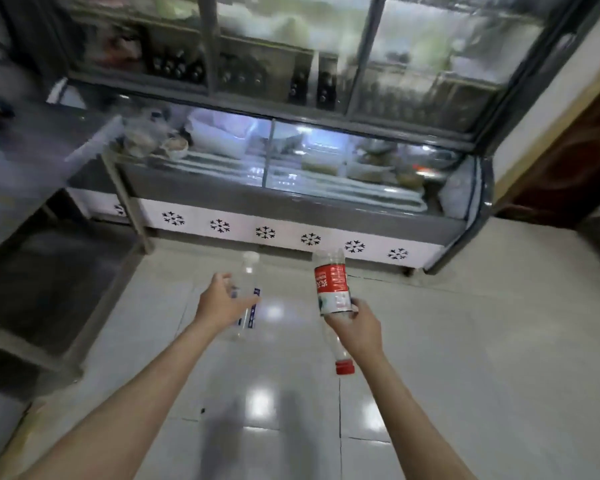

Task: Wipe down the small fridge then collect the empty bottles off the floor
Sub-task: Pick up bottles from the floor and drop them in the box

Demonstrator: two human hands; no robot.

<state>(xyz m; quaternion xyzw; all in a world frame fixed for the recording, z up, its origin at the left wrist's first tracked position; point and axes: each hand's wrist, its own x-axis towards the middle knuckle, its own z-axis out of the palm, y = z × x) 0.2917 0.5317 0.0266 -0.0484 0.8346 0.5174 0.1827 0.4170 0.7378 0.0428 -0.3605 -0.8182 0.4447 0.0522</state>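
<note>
My left hand [219, 301] grips a clear empty bottle [248, 275] with a white cap and a blue label; its cap points away from me and it looks blurred. In my right hand [355, 329] is an empty bottle with a red and white label [331, 285], held with its red cap pointing back toward me. Both hands are above the tiled floor [465, 341], just in front of the glass-fronted display fridge [291, 202], whose white base panel bears black snowflake marks. Bowls and containers sit on the fridge's lit shelves.
A steel table [32, 157] with a lower shelf stands at the left, one of its legs close to the fridge's left end. Above the fridge is a glass-door section holding dark bottles [177, 67]. A dark wooden door [575, 161] is at the right.
</note>
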